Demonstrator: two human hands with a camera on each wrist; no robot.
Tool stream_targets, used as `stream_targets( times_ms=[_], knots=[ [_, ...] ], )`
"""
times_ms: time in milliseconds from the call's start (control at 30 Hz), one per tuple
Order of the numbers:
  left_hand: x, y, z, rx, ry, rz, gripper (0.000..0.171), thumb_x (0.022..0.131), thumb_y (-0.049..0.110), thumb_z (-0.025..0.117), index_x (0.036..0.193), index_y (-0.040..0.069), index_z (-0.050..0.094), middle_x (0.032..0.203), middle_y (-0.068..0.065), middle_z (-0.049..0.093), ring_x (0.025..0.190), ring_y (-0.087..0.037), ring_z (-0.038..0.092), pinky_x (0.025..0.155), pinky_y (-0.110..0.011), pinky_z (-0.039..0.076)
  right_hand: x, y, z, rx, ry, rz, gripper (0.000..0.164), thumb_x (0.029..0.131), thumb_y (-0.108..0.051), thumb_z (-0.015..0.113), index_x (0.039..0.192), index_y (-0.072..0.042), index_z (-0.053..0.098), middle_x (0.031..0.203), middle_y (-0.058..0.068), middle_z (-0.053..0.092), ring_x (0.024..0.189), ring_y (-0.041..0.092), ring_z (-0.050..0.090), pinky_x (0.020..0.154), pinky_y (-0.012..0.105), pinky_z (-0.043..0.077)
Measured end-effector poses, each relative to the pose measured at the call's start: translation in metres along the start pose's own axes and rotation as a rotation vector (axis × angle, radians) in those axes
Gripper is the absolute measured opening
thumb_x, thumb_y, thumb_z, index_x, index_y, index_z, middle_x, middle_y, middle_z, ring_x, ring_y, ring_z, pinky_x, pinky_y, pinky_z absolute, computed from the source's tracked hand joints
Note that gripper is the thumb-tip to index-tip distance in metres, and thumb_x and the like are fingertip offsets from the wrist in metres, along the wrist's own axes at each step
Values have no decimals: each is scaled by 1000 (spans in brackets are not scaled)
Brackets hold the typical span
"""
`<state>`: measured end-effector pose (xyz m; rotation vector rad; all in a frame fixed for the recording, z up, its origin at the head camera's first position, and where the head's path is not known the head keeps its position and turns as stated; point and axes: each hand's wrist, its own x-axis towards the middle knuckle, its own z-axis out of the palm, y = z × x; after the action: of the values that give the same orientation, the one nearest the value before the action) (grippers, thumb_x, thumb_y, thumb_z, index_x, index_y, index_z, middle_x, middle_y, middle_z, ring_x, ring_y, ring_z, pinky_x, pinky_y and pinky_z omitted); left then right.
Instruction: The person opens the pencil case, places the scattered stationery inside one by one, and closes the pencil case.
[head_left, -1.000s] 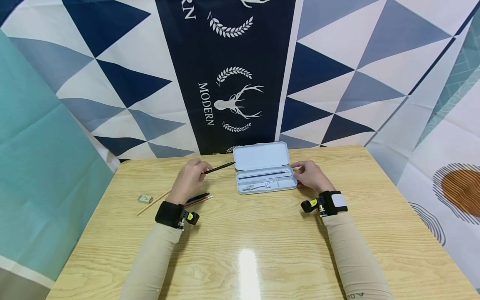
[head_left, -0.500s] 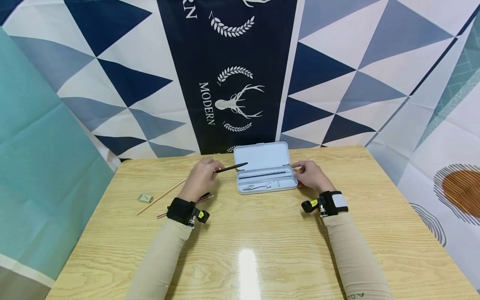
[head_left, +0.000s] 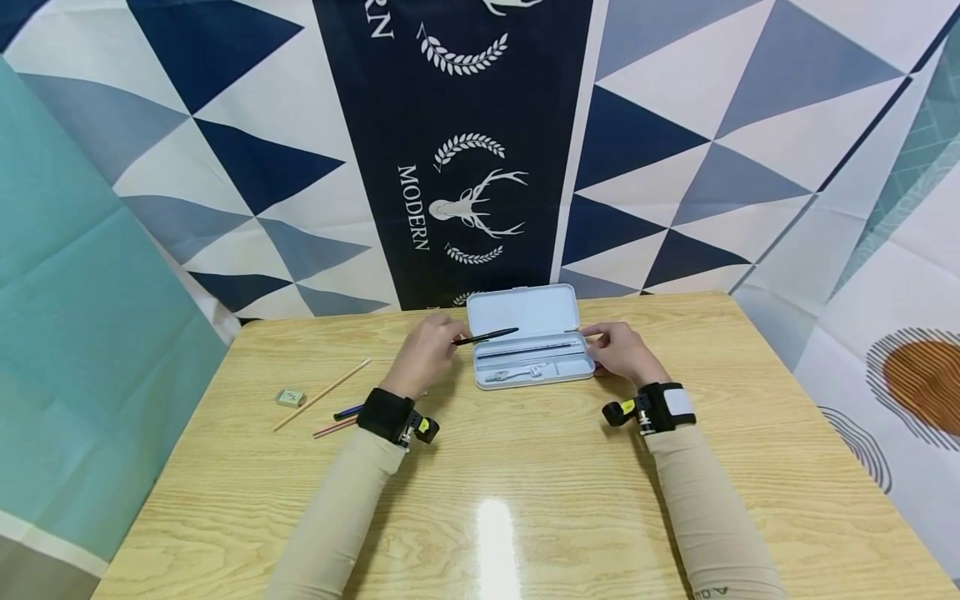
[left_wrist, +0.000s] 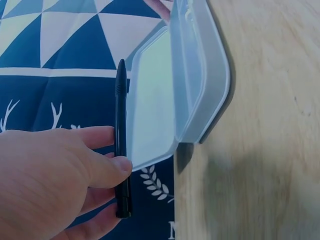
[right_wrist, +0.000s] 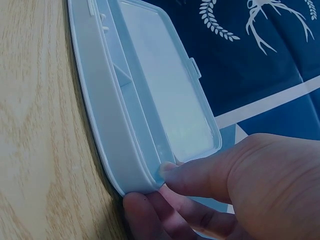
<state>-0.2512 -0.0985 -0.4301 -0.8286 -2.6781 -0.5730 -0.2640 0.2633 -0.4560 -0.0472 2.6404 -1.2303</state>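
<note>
My left hand [head_left: 429, 354] pinches a black pen [left_wrist: 121, 135] near one end, between thumb and fingers. The pen's far tip reaches over the left part of an open pale blue pencil case [head_left: 534, 383], in front of its raised lid [head_left: 525, 308]. At the case's right end my right hand [head_left: 621, 350] grips the wall, thumb on the rim and fingers against the outside, as the right wrist view shows. Inside the case lie a dark pencil [head_left: 528, 350] in the back compartment and a pale compass-like tool [head_left: 513, 372] in the front one.
Left on the wooden table [head_left: 570, 492] lie a small eraser [head_left: 290, 397], a light wooden stick [head_left: 322, 394], a blue-black pen [head_left: 348, 412] and a reddish pencil [head_left: 334, 427], the last two partly hidden by my left wrist. A patterned cloth hangs behind the table.
My left hand has moved right with the black pen, from beside the pencil case to where the pen overlaps it. The right hand has stayed on the case.
</note>
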Motion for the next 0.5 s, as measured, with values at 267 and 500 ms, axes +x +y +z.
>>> stream_targets(
  times_ms=[267, 500],
  knots=[
    [7, 6, 11, -1, -26, 17, 28, 97, -13, 74, 117, 4, 84, 113, -17, 80, 112, -36, 77, 99, -47, 66, 0, 0, 0, -1, -2, 8, 48, 110, -5, 59, 157, 7, 59, 109, 19, 65, 79, 15, 70, 68, 25, 64],
    [12, 14, 19, -1, -2, 38, 31, 97, -14, 73, 118, 5, 84, 111, -16, 79, 111, -35, 77, 98, -46, 66, 1, -1, 1, 0, 0, 8, 48, 111, -4, 59, 157, 6, 59, 109, 19, 65, 78, 15, 70, 68, 24, 64]
  ],
)
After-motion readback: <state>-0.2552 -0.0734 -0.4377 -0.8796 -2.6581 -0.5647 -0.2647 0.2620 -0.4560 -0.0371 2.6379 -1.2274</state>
